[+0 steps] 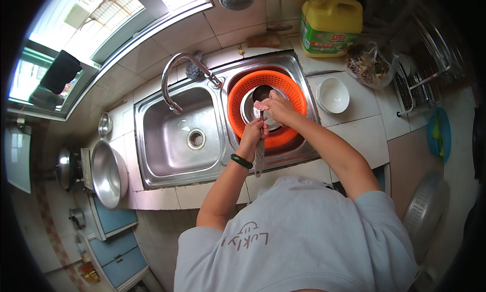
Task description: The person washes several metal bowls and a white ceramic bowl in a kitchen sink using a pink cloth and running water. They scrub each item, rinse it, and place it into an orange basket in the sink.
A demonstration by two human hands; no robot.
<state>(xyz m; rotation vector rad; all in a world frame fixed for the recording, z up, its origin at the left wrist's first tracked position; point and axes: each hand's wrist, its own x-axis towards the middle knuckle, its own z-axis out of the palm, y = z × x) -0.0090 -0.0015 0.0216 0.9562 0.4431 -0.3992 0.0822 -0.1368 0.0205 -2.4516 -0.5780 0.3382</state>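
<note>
Ladle (259, 158) is gripped by left fingers (264, 131), pink wad (260, 105) by right fingers (274, 101); yellow jug (332, 17) bears printed label (322, 39).

L hand (254, 133) grips ladle hdl (259, 163); R hand (279, 109) w/ pink cloth (261, 105), over orange bskt (237, 102).

a double sink (167, 182) is set into the counter (202, 196), its faucet (164, 84) at the back, near the middle. a basket (236, 97) sits in the right compartment (301, 148), the left hand (252, 133) and the right hand (278, 108) over it. left of the sink stands a basin (107, 175), with a bowl (105, 125) behind it. right of the sink are stacked bowls (334, 95); behind them stands a jug (331, 26), with a bag (372, 69) to the jug's right and a rack (426, 79) farther right.
</note>
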